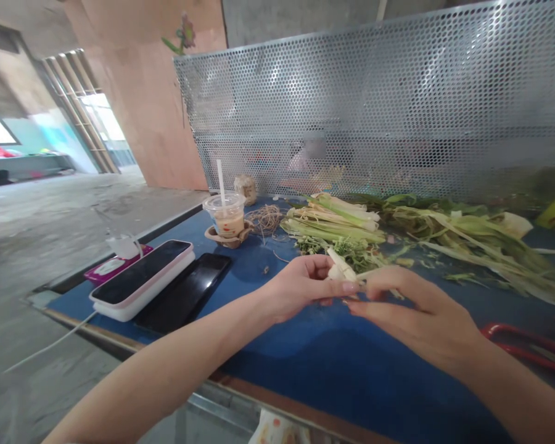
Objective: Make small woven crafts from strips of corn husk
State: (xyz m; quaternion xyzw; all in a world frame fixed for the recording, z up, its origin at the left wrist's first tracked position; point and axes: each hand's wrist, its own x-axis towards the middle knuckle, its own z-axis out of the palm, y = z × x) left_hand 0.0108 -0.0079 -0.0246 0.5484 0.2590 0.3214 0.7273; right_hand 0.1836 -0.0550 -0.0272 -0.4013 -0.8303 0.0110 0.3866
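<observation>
Pale stalk piece (pixel 341 269) sits pinched between both hands above the blue desk (pixel 305 357): the left hand (pixel 300 285) is closed around its base, the right hand (pixel 411 308) grips its near end. Trimmed green stalks (pixel 333 225) lie just behind.

One view only, riding on my head, looking forward and down over my forearms onto the blue desk (pixel 305 364). It sits close: my hands fill the lower middle. It faces the perforated screen (pixel 374 105) at the desk's far edge, with open floor (pixel 50 209) off left.
</observation>
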